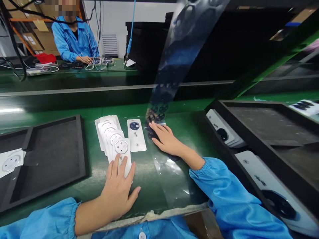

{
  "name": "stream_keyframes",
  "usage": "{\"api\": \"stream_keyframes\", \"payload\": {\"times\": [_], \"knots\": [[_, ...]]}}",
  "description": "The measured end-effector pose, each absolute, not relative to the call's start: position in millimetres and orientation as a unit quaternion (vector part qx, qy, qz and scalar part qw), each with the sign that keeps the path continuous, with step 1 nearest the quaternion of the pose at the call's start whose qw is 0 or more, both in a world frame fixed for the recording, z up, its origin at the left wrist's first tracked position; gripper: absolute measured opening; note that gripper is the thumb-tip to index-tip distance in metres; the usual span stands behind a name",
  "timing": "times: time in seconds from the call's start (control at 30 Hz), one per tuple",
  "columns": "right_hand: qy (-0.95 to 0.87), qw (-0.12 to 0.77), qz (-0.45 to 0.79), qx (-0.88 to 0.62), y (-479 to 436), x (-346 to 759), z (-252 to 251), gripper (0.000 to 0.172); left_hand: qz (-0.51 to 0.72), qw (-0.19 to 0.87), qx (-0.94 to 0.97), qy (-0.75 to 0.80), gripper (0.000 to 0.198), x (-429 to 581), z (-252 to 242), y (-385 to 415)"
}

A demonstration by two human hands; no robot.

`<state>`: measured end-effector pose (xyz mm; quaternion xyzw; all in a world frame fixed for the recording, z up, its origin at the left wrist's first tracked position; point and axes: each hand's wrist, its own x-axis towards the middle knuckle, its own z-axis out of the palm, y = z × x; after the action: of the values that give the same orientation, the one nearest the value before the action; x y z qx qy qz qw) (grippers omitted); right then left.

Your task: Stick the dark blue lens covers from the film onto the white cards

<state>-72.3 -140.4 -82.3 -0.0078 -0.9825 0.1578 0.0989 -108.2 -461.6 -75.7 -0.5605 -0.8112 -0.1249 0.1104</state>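
Green worktop (99, 109) fills the view, with black trays on both sides. White covers (112, 134) lie on it in a fanned stack, right in front of the person. The left hand (117, 194) lies flat on the nearest cover, fingers a little spread, gripping nothing. One more cover, the lone cover (136, 135), has a dark round part in it and lies just beside the stack.

The right hand (165, 141) rests flat on a clear film (174, 59), fingers close together, tips on the dark rings (158, 114) stuck there. The film runs up and away from the worktop.

I think it works best to hold the stack down and lift one ring slowly, so the film does not crease.

The left tray (83, 146) holds one white piece. The right tray (249, 103) has more covers beside it. Far back, another person (72, 39) in blue sits at a bench with wires.
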Motion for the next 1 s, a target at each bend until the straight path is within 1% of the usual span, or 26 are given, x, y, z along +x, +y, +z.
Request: {"api": "stream_keyframes", "payload": {"times": [0.1, 0.17, 0.2, 0.33, 0.4, 0.5, 0.57, 0.63, 0.7, 0.77, 0.8, 0.9, 1.0], "knots": [[-0.98, 0.102, 0.172, -0.022, -143, -72, -81, 0.075, -0.138, 0.097, -0.566, -0.807, 0.058, -108, -76, -462], [-0.977, 0.128, 0.168, -0.025, -143, -72, -83, 0.068, -0.143, 0.094, -0.57, -0.803, 0.058, -108, -76, -462], [-0.976, 0.149, 0.157, -0.022, -143, -72, -83, 0.06, -0.144, 0.094, -0.571, -0.803, 0.058, -108, -76, -462], [-0.968, 0.238, 0.076, 0.035, -143, -71, -84, 0.018, -0.146, 0.087, -0.57, -0.804, 0.058, -108, -75, -462], [-0.962, 0.261, 0.044, 0.07, -143, -72, -84, 0.01, -0.143, 0.086, -0.568, -0.806, 0.058, -108, -75, -462], [-0.963, 0.249, 0.033, 0.101, -144, -72, -82, 0.013, -0.138, 0.08, -0.569, -0.807, 0.06, -107, -76, -462], [-0.971, 0.213, 0.058, 0.091, -145, -71, -79, 0.016, -0.129, 0.075, -0.571, -0.807, 0.064, -106, -76, -462], [-0.98, 0.156, 0.113, 0.047, -145, -69, -70, 0.017, -0.118, 0.076, -0.573, -0.807, 0.071, -105, -77, -462], [-0.979, 0.079, 0.186, -0.008, -144, -65, -54, 0.022, -0.111, 0.079, -0.575, -0.807, 0.077, -105, -77, -463], [-0.962, 0.008, 0.27, -0.04, -143, -60, -31, 0.029, -0.105, 0.078, -0.578, -0.805, 0.077, -104, -76, -464], [-0.947, -0.014, 0.318, -0.045, -143, -58, -17, 0.034, -0.101, 0.079, -0.581, -0.804, 0.076, -103, -75, -464], [-0.871, -0.028, 0.489, -0.051, -154, -59, 20, 0.045, -0.08, 0.096, -0.599, -0.791, 0.069, -102, -72, -463], [-0.782, 0.001, 0.62, -0.065, -183, -71, 34, 0.048, -0.071, 0.113, -0.613, -0.779, 0.058, -101, -69, -462]]}}
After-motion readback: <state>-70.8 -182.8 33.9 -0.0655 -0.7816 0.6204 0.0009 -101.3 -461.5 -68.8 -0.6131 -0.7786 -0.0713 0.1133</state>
